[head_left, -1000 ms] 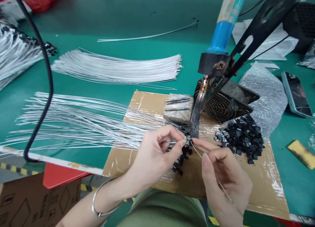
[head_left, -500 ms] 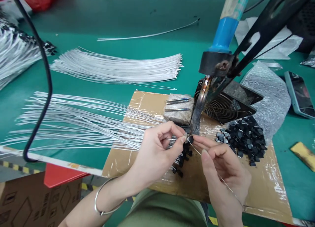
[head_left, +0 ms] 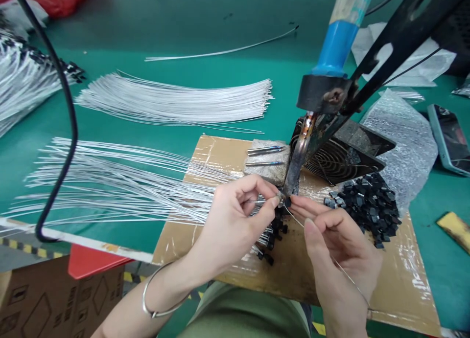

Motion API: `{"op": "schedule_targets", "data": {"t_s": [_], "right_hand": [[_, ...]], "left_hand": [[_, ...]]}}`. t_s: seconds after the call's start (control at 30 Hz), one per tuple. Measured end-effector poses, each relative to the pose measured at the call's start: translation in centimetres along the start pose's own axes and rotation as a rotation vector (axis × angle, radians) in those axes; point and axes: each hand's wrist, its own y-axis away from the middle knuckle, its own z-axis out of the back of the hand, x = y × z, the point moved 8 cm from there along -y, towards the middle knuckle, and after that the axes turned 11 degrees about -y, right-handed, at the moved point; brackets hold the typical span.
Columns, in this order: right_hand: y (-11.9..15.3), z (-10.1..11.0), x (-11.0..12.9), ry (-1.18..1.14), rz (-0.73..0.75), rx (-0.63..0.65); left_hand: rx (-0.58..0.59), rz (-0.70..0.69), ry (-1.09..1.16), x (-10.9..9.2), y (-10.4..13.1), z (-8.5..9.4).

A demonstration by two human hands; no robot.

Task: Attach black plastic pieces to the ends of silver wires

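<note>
Crowding the soldering iron tip, both hands pinch wire.

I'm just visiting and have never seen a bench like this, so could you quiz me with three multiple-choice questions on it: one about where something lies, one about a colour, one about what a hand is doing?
1. Where does the pile of small black parts lie?
A. on the taped cardboard sheet, right of the hands
B. inside the brown box at lower left
C. on the phone

2. What colour is the soldering iron's handle above its black collar?
A. red
B. blue
C. yellow

3. What is the left hand doing?
A. lying flat and empty
B. gripping the black cable
C. pinching a small part at the iron's tip

Answers: 1 A, the heap sits on the cardboard sheet beside the fan. 2 B, the grip is plainly blue. 3 C, thumb and forefinger close on the part beside the right hand, which holds a thin wire.
</note>
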Motion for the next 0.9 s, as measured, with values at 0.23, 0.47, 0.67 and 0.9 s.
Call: {"op": "schedule_targets", "data": {"t_s": [0.23,0.47,0.67,0.9], "right_hand": [[-0.33,-0.26,0.23,-0.007,0.02,0.002],[-0.17,-0.23,0.32,-0.02,0.04,-0.006],[-0.2,-0.18,0.33,-0.016,0.047,-0.003],[-0.23,-0.25,0.32,-0.011,0.058,-0.001]], "left_hand": [[-0.008,-0.004,0.011,0.0,0.05,0.19],[-0.017,-0.026,0.024,-0.13,0.08,0.39],[-0.02,-0.04,0.025,-0.34,0.03,0.2],[-0.026,-0.047,0.028,-0.22,0.03,0.26]]}}
